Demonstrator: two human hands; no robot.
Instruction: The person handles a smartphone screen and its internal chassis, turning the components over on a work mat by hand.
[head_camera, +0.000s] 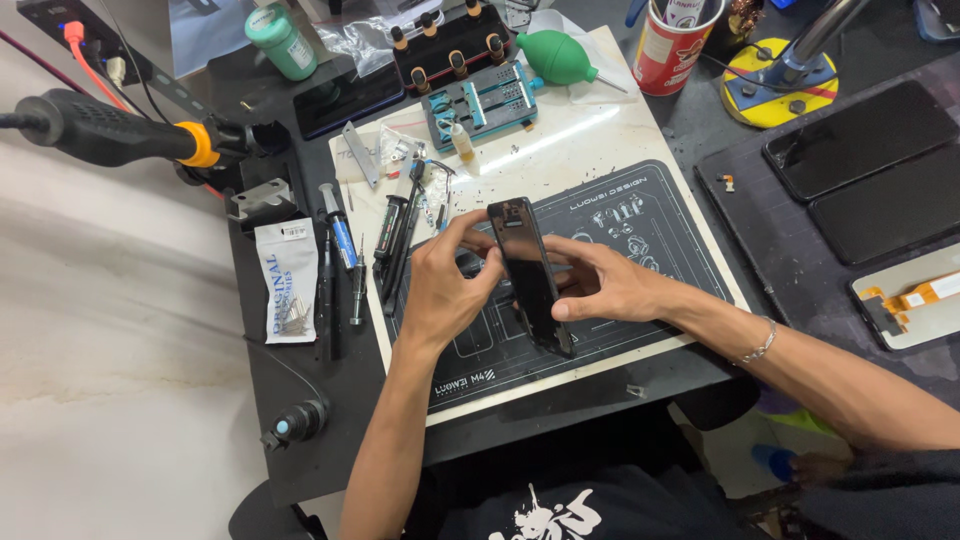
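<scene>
At the far left a hot-air handle (110, 130) lies off the bench's edge, and a white packet of small parts (287, 282) sits beside a row of screwdrivers and tweezers (345, 262) — all untouched. Moving in, your left hand (445, 285) is curled around the upper part of the dark phone (530, 275), thumb and fingertips pinching its top edge and side. You hold the phone tilted over the black work mat (660, 225), clear of it, not lying down. Your right hand (605, 285) steadies the other side, thumb on the lower edge and fingers loosely bent behind it. This looks like the inspecting or seating stage of handling the panel; any further move would call for even pressure along the edges, not on the glass. To the right, spare screens (860, 140) lie well apart.
</scene>
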